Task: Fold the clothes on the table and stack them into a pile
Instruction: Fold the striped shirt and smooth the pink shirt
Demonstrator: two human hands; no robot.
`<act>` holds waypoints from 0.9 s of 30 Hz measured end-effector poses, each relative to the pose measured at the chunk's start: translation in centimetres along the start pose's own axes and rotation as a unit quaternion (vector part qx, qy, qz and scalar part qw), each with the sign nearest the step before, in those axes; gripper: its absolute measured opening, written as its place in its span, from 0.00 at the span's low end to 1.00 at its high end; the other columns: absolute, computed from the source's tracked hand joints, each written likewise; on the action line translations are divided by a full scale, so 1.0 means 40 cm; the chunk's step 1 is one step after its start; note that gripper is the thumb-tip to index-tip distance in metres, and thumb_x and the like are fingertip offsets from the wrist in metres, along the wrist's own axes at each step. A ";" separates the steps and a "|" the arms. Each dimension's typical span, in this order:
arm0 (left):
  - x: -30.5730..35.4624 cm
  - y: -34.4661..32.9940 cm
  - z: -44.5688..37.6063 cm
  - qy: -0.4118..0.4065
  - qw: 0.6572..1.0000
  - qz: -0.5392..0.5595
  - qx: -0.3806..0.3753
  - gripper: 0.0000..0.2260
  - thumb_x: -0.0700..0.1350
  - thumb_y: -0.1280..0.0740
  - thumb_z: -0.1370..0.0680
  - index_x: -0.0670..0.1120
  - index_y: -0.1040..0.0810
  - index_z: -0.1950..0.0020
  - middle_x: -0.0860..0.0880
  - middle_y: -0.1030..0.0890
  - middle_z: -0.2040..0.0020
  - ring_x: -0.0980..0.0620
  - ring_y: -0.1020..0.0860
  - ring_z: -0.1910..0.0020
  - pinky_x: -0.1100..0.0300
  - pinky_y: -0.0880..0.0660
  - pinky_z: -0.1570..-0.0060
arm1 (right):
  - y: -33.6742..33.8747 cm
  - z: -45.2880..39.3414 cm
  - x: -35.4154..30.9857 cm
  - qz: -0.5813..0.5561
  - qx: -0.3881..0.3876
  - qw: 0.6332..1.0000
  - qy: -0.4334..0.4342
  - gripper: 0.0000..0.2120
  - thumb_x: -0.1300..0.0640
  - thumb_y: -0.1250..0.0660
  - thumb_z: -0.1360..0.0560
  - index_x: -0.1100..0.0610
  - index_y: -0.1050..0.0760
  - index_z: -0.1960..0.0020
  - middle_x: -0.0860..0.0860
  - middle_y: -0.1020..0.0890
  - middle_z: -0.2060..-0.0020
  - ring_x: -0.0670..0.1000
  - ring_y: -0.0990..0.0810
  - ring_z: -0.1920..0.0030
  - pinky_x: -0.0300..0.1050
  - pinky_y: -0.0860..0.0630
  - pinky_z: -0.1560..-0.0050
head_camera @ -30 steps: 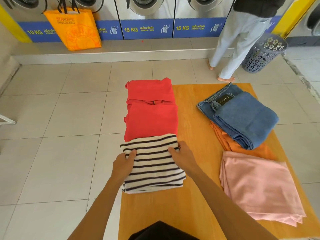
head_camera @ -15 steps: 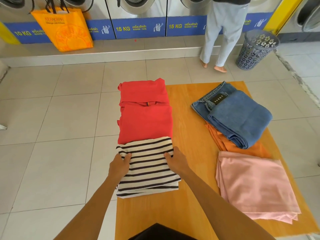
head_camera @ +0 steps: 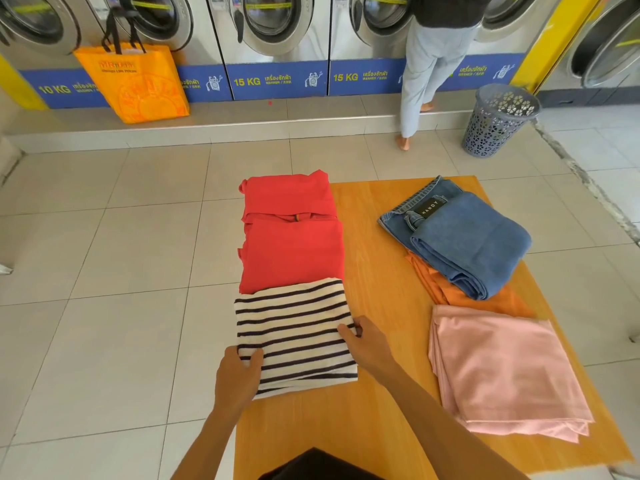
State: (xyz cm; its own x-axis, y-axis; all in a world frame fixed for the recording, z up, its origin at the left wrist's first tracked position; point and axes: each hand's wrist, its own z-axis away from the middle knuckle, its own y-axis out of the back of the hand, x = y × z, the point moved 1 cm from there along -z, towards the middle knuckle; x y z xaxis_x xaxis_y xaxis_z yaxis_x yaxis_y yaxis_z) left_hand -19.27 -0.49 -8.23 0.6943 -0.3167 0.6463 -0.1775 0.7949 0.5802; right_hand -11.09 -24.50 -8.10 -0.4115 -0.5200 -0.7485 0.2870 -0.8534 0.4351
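A folded black-and-white striped shirt (head_camera: pixel 294 327) lies at the left edge of the wooden table (head_camera: pixel 381 341). My left hand (head_camera: pixel 239 375) grips its near left edge. My right hand (head_camera: pixel 367 344) holds its right edge, fingers tucked on the cloth. Beyond it lie two folded red garments (head_camera: pixel 291 251), one behind the other. On the right side, folded blue jeans (head_camera: pixel 460 237) rest on an orange cloth (head_camera: pixel 446 289). A folded pink cloth (head_camera: pixel 498 372) lies nearer to me.
A dark garment (head_camera: pixel 318 465) shows at the table's near edge. A person stands at the washing machines (head_camera: pixel 277 29) beyond, next to a grey laundry basket (head_camera: pixel 498 123). An orange bag (head_camera: pixel 135 84) sits on the raised step at the left.
Both hands have slid back along the striped shirt's sides toward its near half. The person in the background stepped up toward the machines.
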 end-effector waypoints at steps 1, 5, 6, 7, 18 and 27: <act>-0.010 -0.004 0.008 0.004 1.000 0.004 0.001 0.23 0.53 0.34 0.21 0.43 0.33 0.30 0.42 0.23 0.39 0.43 0.22 0.42 0.47 0.21 0.43 | 0.001 0.009 0.002 -0.004 0.003 1.000 -0.002 0.14 0.46 0.36 0.20 0.55 0.24 0.42 0.46 0.19 0.54 0.46 0.19 0.55 0.37 0.27 0.61; -0.030 -0.019 0.017 0.043 0.999 -0.022 0.015 0.26 0.56 0.32 0.24 0.46 0.33 0.31 0.43 0.24 0.38 0.42 0.24 0.41 0.40 0.25 0.40 | 0.000 0.038 0.019 -0.022 0.017 1.000 -0.006 0.13 0.45 0.35 0.20 0.54 0.24 0.45 0.47 0.18 0.56 0.46 0.19 0.56 0.41 0.23 0.60; -0.025 -0.022 0.022 0.044 0.998 -0.042 0.031 0.27 0.54 0.31 0.24 0.46 0.34 0.30 0.43 0.25 0.36 0.41 0.26 0.39 0.40 0.27 0.38 | 0.000 0.047 0.022 -0.020 0.020 1.000 -0.006 0.12 0.45 0.35 0.20 0.54 0.24 0.47 0.47 0.19 0.57 0.47 0.19 0.58 0.41 0.23 0.61; -0.014 -0.022 0.032 0.037 0.996 -0.063 0.051 0.27 0.53 0.31 0.24 0.45 0.35 0.29 0.42 0.27 0.35 0.40 0.28 0.37 0.40 0.29 0.37 | 0.001 0.057 0.027 -0.017 0.022 1.000 -0.008 0.12 0.45 0.35 0.20 0.54 0.25 0.48 0.48 0.19 0.57 0.47 0.19 0.59 0.40 0.25 0.63; 0.128 -0.074 0.135 -0.165 0.984 -0.043 0.060 0.17 0.42 0.32 0.23 0.46 0.26 0.35 0.45 0.25 0.36 0.44 0.28 0.35 0.43 0.28 0.37 | 0.073 0.203 0.059 -0.125 0.143 0.981 0.034 0.06 0.52 0.34 0.19 0.51 0.19 0.51 0.45 0.16 0.58 0.42 0.19 0.59 0.32 0.25 0.63; 0.262 -0.226 0.228 -0.253 0.958 -0.022 -0.131 0.09 0.40 0.39 0.20 0.49 0.24 0.41 0.53 0.24 0.44 0.66 0.27 0.54 0.75 0.31 0.63 | 0.200 0.236 0.072 -0.205 0.191 0.960 0.023 0.08 0.53 0.35 0.19 0.54 0.19 0.53 0.50 0.14 0.59 0.48 0.16 0.59 0.44 0.20 0.59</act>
State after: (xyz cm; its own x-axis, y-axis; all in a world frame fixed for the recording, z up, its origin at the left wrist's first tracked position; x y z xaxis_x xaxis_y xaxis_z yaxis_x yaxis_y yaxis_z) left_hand -16.74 -15.71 -2.19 0.2577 -0.5108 0.8202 0.0707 0.8565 0.5112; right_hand -18.15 -33.16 -2.04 -0.3807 -0.1432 -0.9136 -0.2316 -0.9417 0.2441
